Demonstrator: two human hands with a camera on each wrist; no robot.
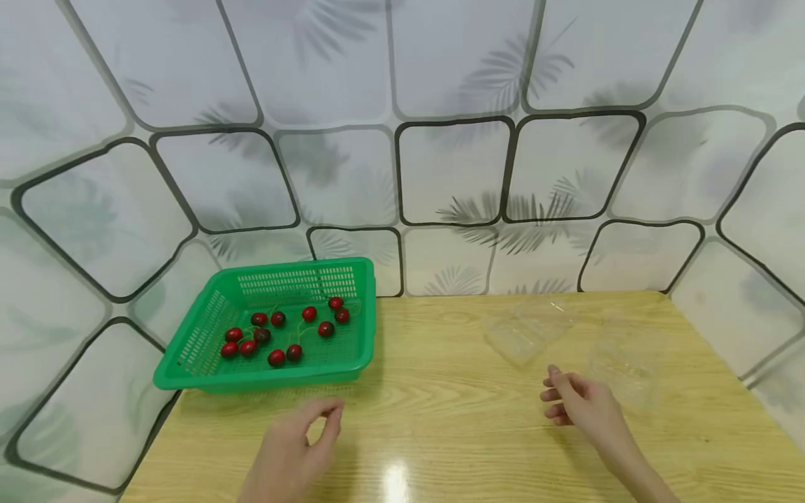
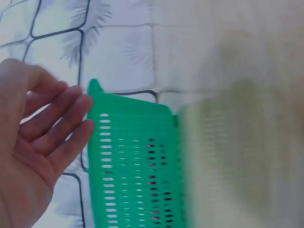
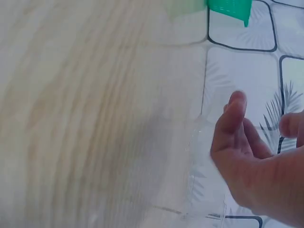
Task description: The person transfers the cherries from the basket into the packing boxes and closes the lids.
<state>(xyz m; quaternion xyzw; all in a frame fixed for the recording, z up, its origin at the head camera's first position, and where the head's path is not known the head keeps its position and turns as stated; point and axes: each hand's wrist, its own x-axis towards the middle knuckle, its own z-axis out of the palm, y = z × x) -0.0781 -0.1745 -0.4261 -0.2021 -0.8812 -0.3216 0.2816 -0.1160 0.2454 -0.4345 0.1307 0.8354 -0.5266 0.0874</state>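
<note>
In the head view a green plastic basket (image 1: 264, 381) stands at the back left of the table, with several dark red cherries (image 1: 277, 358) on its floor, some on green stems. My left hand (image 1: 295, 447) hovers in front of the basket's near side, its fingers loosely bent and holding nothing. The left wrist view has that hand beside the basket's slotted wall. On the other side, my right hand (image 1: 588, 409) is over the table with relaxed fingers and nothing in them. Close to it lie a clear plastic box (image 1: 528, 328) and a second clear plastic piece (image 1: 622, 367).
A light wood-grain table (image 1: 428, 391) spans the front. Behind it and at both sides rises a pale patterned wall covering (image 1: 453, 175) with dark outlines and leaf prints. Between basket and plastic box runs a stretch of bare tabletop.
</note>
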